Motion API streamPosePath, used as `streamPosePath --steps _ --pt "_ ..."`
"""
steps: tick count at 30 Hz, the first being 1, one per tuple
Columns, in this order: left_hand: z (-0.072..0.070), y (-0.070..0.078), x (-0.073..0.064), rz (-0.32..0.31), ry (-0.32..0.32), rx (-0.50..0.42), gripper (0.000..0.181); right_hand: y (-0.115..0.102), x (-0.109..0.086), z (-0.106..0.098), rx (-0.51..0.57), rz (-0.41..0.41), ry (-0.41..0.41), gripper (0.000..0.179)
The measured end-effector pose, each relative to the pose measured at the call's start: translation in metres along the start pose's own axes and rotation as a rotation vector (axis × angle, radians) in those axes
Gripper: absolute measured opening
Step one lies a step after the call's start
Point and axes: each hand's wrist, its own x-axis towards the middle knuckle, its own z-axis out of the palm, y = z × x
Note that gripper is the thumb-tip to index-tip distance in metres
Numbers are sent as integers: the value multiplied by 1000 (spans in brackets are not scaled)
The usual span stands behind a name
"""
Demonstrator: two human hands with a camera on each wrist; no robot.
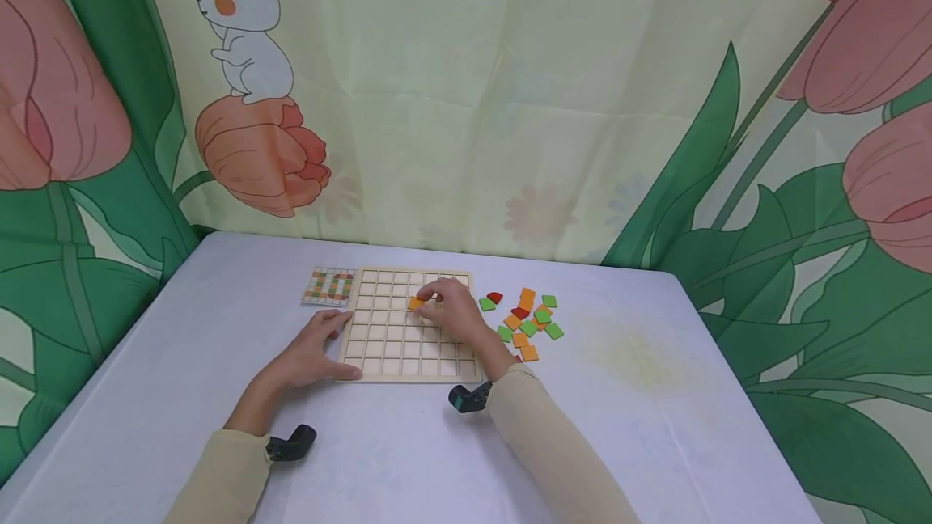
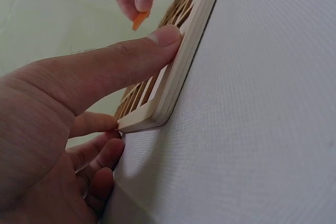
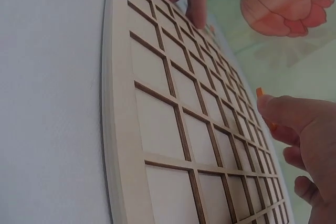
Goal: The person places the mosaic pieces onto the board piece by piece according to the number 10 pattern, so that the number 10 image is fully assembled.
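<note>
A square wooden grid board point(image 1: 374, 375) lies on the table, its many cells framed by thin raised strips. My right hand point(image 1: 453, 310) is over the upper middle of the board, pinching an orange square tile point(image 1: 415, 303) between thumb and fingers. The right wrist view shows that orange tile point(image 3: 259, 92) edge-on at the fingertips. My left hand point(image 1: 309, 352) spreads across the board's near left corner. Its thumb point(image 2: 167, 36) lies on the frame, and another finger touches the side by the corner.
To the board's left lies a pattern card point(image 1: 328, 287) with coloured squares. Loose orange, green and red tiles point(image 1: 527, 328) are scattered to its right, some overlapping. A white cloth covers the table point(image 1: 379, 451), and a printed curtain point(image 1: 553, 103) hangs behind it.
</note>
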Motion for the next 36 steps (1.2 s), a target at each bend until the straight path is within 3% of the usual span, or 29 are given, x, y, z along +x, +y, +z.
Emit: streamPosePath --steps 18,36 --pt "-1 -2 1 18 5 19 109 -13 7 15 22 34 -26 22" --pt "-1 -2 1 18 -6 10 109 -15 15 29 -42 0 -27 19"
